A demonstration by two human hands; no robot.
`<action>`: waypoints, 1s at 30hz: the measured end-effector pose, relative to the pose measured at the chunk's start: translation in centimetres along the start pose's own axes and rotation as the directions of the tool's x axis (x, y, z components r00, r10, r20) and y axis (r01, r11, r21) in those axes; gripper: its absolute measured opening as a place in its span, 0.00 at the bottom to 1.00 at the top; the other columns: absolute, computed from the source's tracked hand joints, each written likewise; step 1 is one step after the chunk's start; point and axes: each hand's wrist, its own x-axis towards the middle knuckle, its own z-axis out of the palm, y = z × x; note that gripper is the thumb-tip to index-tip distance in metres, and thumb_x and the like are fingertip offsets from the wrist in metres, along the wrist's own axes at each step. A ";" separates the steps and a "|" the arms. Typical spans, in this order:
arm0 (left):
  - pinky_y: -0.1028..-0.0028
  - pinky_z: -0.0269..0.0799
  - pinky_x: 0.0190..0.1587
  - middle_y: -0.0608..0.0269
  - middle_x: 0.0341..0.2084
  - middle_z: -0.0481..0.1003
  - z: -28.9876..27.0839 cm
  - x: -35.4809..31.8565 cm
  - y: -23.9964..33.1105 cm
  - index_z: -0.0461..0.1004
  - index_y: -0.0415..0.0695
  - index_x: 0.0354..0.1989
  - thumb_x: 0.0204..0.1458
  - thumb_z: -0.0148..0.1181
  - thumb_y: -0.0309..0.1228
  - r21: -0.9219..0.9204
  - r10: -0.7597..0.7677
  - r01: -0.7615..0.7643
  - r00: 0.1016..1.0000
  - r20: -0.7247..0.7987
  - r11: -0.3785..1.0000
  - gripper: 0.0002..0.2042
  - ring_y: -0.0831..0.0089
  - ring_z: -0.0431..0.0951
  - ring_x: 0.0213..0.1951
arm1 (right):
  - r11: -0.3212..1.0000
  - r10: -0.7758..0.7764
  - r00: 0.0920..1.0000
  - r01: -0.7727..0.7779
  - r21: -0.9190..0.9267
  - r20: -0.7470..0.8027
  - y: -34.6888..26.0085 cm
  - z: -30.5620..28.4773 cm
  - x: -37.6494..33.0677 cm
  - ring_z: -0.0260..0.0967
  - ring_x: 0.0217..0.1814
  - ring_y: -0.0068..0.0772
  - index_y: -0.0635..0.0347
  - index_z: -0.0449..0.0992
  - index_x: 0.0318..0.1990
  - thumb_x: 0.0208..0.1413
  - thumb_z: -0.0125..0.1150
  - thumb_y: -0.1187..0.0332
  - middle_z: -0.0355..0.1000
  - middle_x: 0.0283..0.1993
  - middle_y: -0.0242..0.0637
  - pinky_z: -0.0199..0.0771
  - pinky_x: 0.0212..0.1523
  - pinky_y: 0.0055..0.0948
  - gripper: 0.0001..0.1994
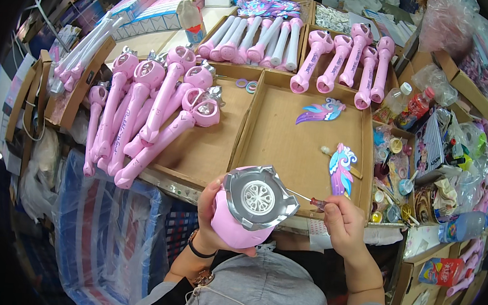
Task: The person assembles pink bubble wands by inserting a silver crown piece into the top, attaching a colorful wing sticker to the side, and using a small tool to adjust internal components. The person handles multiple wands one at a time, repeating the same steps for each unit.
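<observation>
Both our hands are busy. Our left hand [212,210] grips the pink wand head [249,206]; our right hand [343,223] pinches a screwdriver [312,200] touching it.

Your left hand [212,210] is raised in front of your chest, its fingers curled in a firm grasp, and the wrist carries a dark band. Your right hand [343,220] is at the same height, closed in a pinch, thumb pointing to the left. Both forearms rise from the lower edge.
</observation>
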 end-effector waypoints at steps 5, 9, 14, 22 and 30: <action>0.56 0.66 0.53 0.39 0.57 0.57 0.0 1.0 0.4 0.44 0.47 0.64 0.26 0.76 0.48 0.143 0.078 -0.081 0.997 0.028 0.986 0.57 0.48 0.66 0.55 | 0.928 0.183 0.964 -0.233 0.289 0.192 0.7 -0.6 0.5 0.56 0.17 0.15 0.63 0.72 0.32 0.62 0.47 0.61 0.63 0.17 0.27 0.55 0.18 0.18 0.15; 0.56 0.67 0.52 0.40 0.53 0.62 -0.9 0.8 0.6 0.49 0.46 0.63 0.23 0.77 0.50 0.281 0.082 -0.097 0.995 0.065 0.955 0.56 0.47 0.67 0.53 | 0.644 0.293 0.789 -0.581 0.498 0.541 1.9 -1.1 1.4 0.54 0.16 0.14 0.62 0.72 0.31 0.64 0.41 0.54 0.60 0.16 0.25 0.54 0.18 0.16 0.21; 0.65 0.59 0.58 0.51 0.53 0.64 -2.0 1.0 1.0 0.46 0.35 0.63 0.20 0.78 0.49 0.087 -0.218 0.226 0.972 -0.089 0.970 0.61 0.64 0.65 0.56 | 0.837 0.301 0.876 -0.432 0.335 0.377 4.0 0.1 2.1 0.55 0.17 0.12 0.61 0.72 0.32 0.64 0.41 0.56 0.61 0.16 0.23 0.54 0.18 0.15 0.19; 0.66 0.66 0.54 0.56 0.56 0.60 -3.9 4.5 2.3 0.49 0.41 0.63 0.41 0.57 0.62 -0.096 -0.264 0.246 0.891 -0.369 0.965 0.47 0.65 0.65 0.56 | 0.891 -0.222 0.974 0.218 -0.399 0.036 4.3 3.0 2.7 0.61 0.55 0.45 0.65 0.64 0.53 0.50 0.61 0.54 0.64 0.50 0.49 0.60 0.55 0.37 0.28; 0.63 0.55 0.61 0.55 0.60 0.56 -1.6 8.6 -1.5 0.46 0.40 0.65 0.58 0.46 0.44 -0.160 -0.224 0.180 0.919 -0.325 0.971 0.32 0.64 0.59 0.60 | 0.998 0.049 0.960 -0.034 -0.061 0.275 2.9 6.3 0.7 0.69 0.45 0.38 0.64 0.55 0.59 0.46 0.65 0.65 0.68 0.46 0.42 0.70 0.44 0.34 0.34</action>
